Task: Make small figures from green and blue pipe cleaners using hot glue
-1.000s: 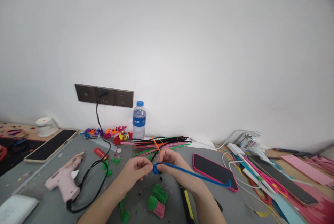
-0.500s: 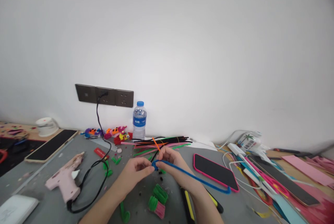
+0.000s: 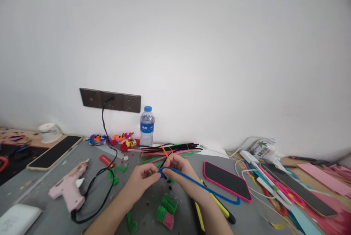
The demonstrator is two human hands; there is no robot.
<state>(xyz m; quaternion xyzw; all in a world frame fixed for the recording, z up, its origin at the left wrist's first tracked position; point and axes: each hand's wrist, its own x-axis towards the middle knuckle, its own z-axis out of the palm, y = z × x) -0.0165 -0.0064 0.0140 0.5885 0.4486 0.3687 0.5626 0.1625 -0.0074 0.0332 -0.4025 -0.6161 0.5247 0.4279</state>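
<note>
Between my two hands is a blue pipe cleaner (image 3: 204, 185), its near end bent into a small coil and its long tail running right to a hooked tip. My left hand (image 3: 146, 177) pinches the coil from the left with thumb and forefinger. From the right, my right hand (image 3: 179, 173) grips the same piece where the tail leaves the coil. Fingers partly hide the coil. Below them on the grey mat lie green bundled pipe cleaners (image 3: 168, 203) and a green and pink bundle (image 3: 165, 217). Yellow-and-black pliers (image 3: 223, 207) lie partly under my right forearm.
A pink glue gun (image 3: 70, 189) with a black cord lies left. Behind my hands are a heap of pipe cleaners (image 3: 175, 149) and a water bottle (image 3: 147, 127). A pink-cased phone (image 3: 227, 181) lies right, near scissors (image 3: 290, 196) and cables. Another phone (image 3: 55, 152) is far left.
The blue pipe cleaner's hooked tail has dipped slightly and shifted a little left. My right forearm has moved slightly left, showing more of the pliers. Both hands keep their pinch.
</note>
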